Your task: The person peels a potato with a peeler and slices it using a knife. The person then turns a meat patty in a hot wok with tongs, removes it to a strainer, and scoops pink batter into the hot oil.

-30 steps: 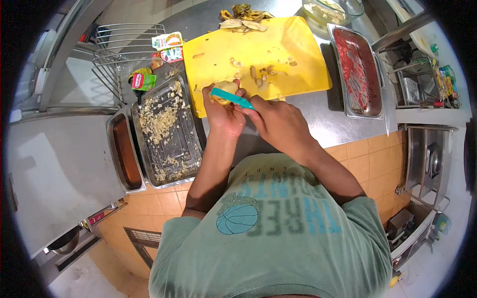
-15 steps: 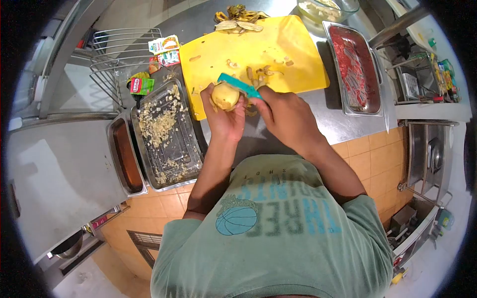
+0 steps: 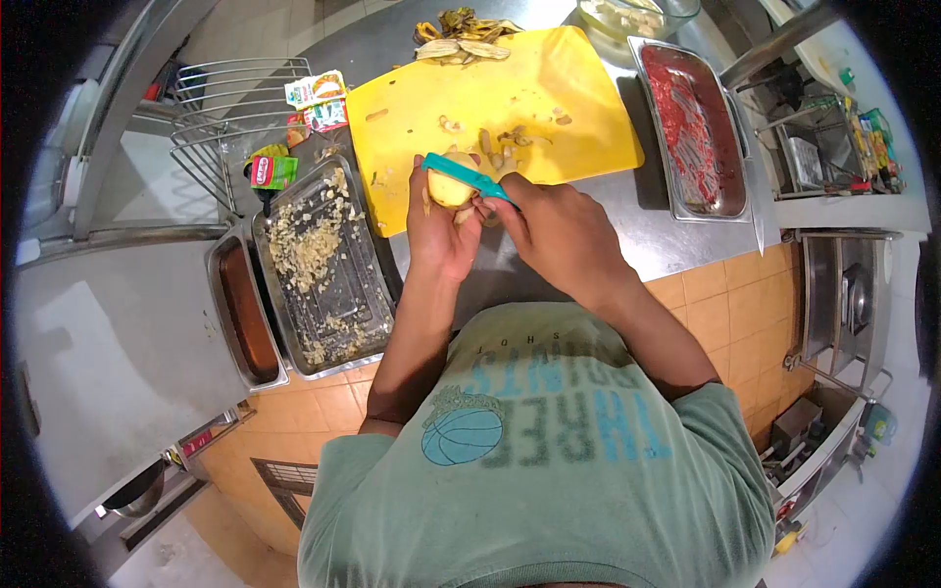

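Observation:
My left hand (image 3: pixel 441 238) is wrapped round a pale yellow, mostly peeled potato (image 3: pixel 449 191) above the near edge of a yellow cutting board (image 3: pixel 578 108). In my right hand (image 3: pixel 561 227) is the handle of a teal peeler (image 3: pixel 461 175), which lies across the top of the potato. The peeler's blade is hard to make out. Strips of peel (image 3: pixel 505 147) are scattered on the board just beyond my hands. A darker heap of peels (image 3: pixel 461 37) sits at the board's far edge.
To the left stand a metal tray with chopped bits (image 3: pixel 314 235), a narrow pan of brown liquid (image 3: pixel 243 304), food packets (image 3: pixel 274 171) and a wire rack (image 3: pixel 211 118). A pan of red mixture (image 3: pixel 691 127) is on the right, near a glass bowl (image 3: pixel 639 20) at the back.
The peeler has moved left and down over the potato, from its far right side to across its top. The potato has turned slightly in my left hand.

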Tool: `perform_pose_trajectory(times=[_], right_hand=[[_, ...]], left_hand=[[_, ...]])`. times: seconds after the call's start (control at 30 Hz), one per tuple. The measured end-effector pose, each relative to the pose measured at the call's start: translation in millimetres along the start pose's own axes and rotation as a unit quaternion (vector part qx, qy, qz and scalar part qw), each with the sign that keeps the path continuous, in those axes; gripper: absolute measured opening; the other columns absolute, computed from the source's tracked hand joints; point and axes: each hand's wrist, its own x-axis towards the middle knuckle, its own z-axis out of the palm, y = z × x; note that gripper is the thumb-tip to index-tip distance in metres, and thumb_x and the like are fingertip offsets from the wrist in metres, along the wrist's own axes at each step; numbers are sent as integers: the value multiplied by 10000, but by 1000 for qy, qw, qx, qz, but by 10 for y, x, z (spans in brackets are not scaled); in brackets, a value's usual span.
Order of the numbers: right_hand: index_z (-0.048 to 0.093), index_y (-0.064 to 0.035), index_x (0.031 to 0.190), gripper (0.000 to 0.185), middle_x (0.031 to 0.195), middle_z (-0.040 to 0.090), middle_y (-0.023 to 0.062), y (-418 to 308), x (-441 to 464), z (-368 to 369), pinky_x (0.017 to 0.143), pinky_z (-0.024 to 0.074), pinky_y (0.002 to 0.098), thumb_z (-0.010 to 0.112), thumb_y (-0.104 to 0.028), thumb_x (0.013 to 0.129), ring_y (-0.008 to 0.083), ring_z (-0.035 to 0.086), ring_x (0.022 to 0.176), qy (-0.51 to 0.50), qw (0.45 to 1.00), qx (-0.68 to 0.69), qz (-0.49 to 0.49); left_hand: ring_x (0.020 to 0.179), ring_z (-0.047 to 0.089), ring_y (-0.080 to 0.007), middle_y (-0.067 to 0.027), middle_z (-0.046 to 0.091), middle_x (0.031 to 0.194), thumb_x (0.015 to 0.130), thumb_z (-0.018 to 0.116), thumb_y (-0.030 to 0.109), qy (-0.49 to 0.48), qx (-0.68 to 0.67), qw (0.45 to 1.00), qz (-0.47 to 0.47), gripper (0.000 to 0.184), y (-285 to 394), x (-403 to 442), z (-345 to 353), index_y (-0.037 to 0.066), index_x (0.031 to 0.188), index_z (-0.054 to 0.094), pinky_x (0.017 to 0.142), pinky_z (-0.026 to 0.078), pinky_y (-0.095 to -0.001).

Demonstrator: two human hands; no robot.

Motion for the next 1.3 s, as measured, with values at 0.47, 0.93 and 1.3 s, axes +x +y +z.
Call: perform_pose_trajectory(times=[0.47, 0.93, 1.3], right_hand=[[594, -28, 1031, 416, 862, 646, 151, 612, 462, 332, 740, 491, 377, 729, -329, 777, 298, 644, 825, 61, 968, 202, -137], [545, -52, 1108, 359, 711, 528, -37, 1163, -421, 642, 390, 262, 169, 662, -284, 861, 9, 354, 454, -94, 637, 737, 208], [579, -86, 1082, 333, 679, 487, -61, 1159, -592, 214, 407, 249, 193, 706, -263, 831, 17, 337, 468, 84, 687, 651, 312]], left_hand=[[783, 558, -168, -73, 591, 992, 972, 432, 412, -81, 0, 992, -92, 393, 33, 43, -126, 66, 1142, 506, 668, 472, -321], [548, 468, -65, -8, 571, 787, 977, 489, 234, -224, 533, 808, -116, 244, -17, 159, -222, 26, 1075, 570, 527, 401, -201], [1332, 304, -296, -147, 308, 1458, 871, 586, 366, -101, 908, 318, 253, 494, -330, 1411, -146, 116, 1288, 498, 1022, 282, -579]])
